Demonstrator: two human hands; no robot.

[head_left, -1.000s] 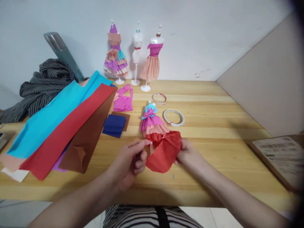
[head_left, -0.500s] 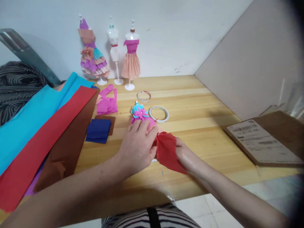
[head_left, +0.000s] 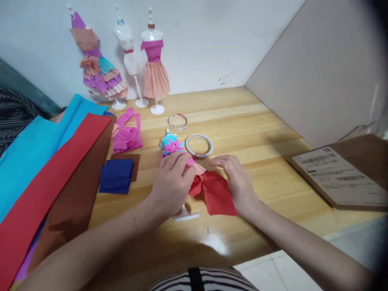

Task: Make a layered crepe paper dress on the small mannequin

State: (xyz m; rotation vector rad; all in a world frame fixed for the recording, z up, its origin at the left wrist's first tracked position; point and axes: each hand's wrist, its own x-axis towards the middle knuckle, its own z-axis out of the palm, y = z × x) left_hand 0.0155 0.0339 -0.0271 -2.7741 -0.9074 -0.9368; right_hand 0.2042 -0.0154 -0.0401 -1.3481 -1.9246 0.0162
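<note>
My left hand (head_left: 171, 182) is closed around the skirt of a small dress mannequin (head_left: 172, 146) that lies tilted on the table, its white stand pointing toward me. The mannequin wears a blue top with a pink flower and a pink and peach skirt. From the skirt spreads a piece of red crepe paper (head_left: 218, 195), gathered at one spot by the left fingers. My right hand (head_left: 241, 184) is beside the red paper's right edge, its fingers stretched out and curved over it. The right thumb is hidden.
Two rolls of tape, a narrow one (head_left: 178, 121) and a wider one (head_left: 209, 151), lie beyond the hands. Three mannequins stand by the wall, one in a peach skirt (head_left: 156, 81). Left are pink pieces (head_left: 129, 137), a folded blue paper (head_left: 116, 176) and long red paper (head_left: 45, 190). A cardboard box (head_left: 342, 178) is right.
My right hand has let go of the red paper and its fingers have opened above it. The red paper has spread out and the mannequin's white base shows more. The camera view has shifted.
</note>
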